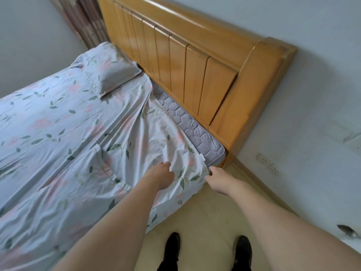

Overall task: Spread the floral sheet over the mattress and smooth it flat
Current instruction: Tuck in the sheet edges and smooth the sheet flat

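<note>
Two black shoes (207,251) stand on the floor (205,216) close beside the bed's near edge. Just past them, both arms reach out to the near corner of the bed by the headboard.

On that corner, the left hand (163,176) lies on top of the floral sheet (64,122) with its fingers (168,165) curled into the cloth; I think it is gripping a bunch of it. At the very edge of the bed, the right hand (215,179) pinches the sheet's corner.

Most of the bed is covered by the sheet. It hangs down the near side, but it is wrinkled, with a fold lying across it. Along the headboard (187,75) a strip of grey mattress (197,132) shows bare. A pillow (108,67) sits at the far corner.

I think this is the spreading step. Next, the sheet's corner needs a pull toward the headboard to hide the grey strip. After that, flat hands should rub out the fold and wrinkles.
</note>
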